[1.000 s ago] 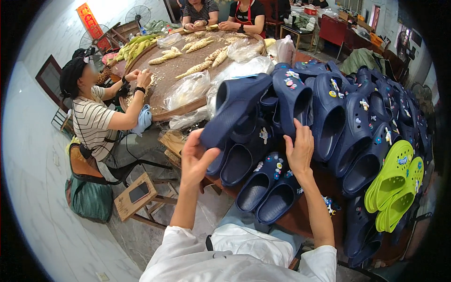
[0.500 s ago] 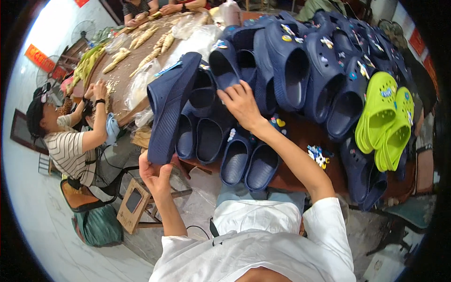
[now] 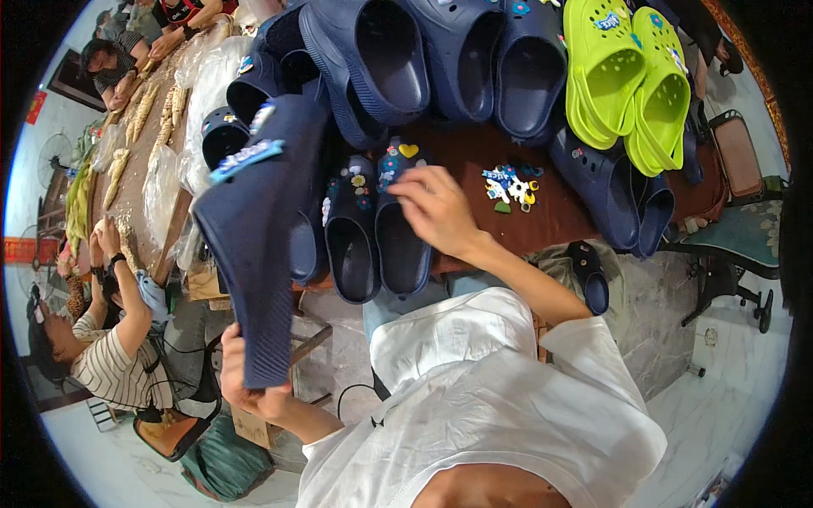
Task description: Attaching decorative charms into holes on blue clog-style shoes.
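While the left hand (image 3: 246, 385) clamps the heel end of a large navy clog (image 3: 262, 229) at lower left of the frame, the shoe stands nearly on end, sole side toward the camera, its toe up by centre-left; holding it by the heel likely keeps the upper with its pale-blue charm strip (image 3: 246, 157) free to view. Left grip: closed around the clog's edge. The right hand (image 3: 436, 212), at centre frame, rests fingers-down on the toe of a small navy clog (image 3: 405, 216), one of a pair (image 3: 351, 229) lying side by side on the dark counter (image 3: 559, 216). Right grip: narrow, pressing on or pinching a charm; cannot tell which. Loose charms (image 3: 508, 186) lie just right of that hand, within easy reach. Lime-green clogs (image 3: 627, 76) sit upper right, more navy clogs (image 3: 423, 59) along the top. A person in a striped shirt (image 3: 110, 364) works at lower left.
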A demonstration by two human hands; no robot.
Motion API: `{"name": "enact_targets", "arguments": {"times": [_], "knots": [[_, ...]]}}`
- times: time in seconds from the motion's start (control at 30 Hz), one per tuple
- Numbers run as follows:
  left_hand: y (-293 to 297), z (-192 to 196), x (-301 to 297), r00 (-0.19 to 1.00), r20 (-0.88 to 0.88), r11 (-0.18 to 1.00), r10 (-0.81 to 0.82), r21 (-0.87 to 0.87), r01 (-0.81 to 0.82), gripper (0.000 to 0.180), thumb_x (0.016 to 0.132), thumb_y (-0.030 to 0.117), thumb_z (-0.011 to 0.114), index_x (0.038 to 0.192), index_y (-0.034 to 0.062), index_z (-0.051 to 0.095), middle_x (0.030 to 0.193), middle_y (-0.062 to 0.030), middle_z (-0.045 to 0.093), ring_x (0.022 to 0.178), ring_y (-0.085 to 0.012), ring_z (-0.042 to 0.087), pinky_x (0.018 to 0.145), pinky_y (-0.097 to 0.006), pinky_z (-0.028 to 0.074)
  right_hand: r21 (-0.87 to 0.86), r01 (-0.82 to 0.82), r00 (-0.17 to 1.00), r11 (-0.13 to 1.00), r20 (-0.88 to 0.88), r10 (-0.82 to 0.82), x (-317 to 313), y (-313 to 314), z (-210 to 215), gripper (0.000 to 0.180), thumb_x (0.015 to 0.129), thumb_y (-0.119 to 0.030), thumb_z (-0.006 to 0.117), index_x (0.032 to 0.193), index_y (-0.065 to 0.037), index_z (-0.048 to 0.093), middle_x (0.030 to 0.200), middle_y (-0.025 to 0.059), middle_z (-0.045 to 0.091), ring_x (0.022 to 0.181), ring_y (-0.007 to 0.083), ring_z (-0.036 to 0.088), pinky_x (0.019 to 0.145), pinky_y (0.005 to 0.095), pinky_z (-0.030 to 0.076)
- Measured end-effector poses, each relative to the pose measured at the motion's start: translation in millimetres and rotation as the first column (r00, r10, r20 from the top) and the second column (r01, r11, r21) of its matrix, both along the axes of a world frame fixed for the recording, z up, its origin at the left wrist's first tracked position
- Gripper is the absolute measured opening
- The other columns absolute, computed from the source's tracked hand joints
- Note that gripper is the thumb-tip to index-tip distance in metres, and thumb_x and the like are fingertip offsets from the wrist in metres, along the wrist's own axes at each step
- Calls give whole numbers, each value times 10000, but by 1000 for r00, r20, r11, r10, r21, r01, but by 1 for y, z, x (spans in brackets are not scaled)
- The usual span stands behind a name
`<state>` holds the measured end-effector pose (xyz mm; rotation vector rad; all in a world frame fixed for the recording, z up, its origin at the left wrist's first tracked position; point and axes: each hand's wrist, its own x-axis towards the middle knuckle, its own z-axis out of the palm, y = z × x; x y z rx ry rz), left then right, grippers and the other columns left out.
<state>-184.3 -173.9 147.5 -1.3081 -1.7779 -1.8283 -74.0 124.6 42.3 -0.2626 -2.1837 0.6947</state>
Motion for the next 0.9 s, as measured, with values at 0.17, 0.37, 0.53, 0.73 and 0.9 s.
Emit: {"name": "enact_targets", "arguments": {"times": [0.17,0.37,0.53,0.73,0.9], "knots": [[14,8,19,943,-9,942,-334,-24,334,415,584,413,859,670,73,637,644,-50,642,637,-216,619,752,-381,399,182,258,908,949,289,-302,96,48,-43,365,794,-180,683,1140,-105,596,1142,123,547,1119,335,497,939,462,401],[64,10,56,719,148,658,-679,-312,686,347,671,289,818,902,45,730,922,-74,720,763,-220,610,724,-340,407,273,187,836,944,460,-299,122,74,-49,599,759,-198,700,1327,-157,513,1398,175,399,1324,416,314,1076,556,257],[97,-16,93,583,185,441,-791,-486,754,382,750,211,763,1087,56,669,1123,-29,661,892,-206,576,793,-337,404,314,94,829,945,500,-249,130,101,-85,562,760,-249,641,1299,-133,536,1428,141,389,1348,382,306,1105,559,195],[101,-66,128,654,87,534,-751,-503,680,380,767,166,729,1124,62,652,1159,-18,643,873,-184,559,797,-325,414,255,156,840,954,473,-264,142,106,-87,550,756,-147,653,1283,-68,515,1412,143,411,1340,370,330,1104,548,221],[105,-107,134,700,-10,565,-714,-598,569,382,716,118,722,1093,75,676,1124,-7,661,847,-181,560,770,-322,418,287,206,794,935,509,-332,138,103,-85,484,795,-99,598,1272,-75,522,1411,133,422,1334,368,348,1099,543,237]]}}
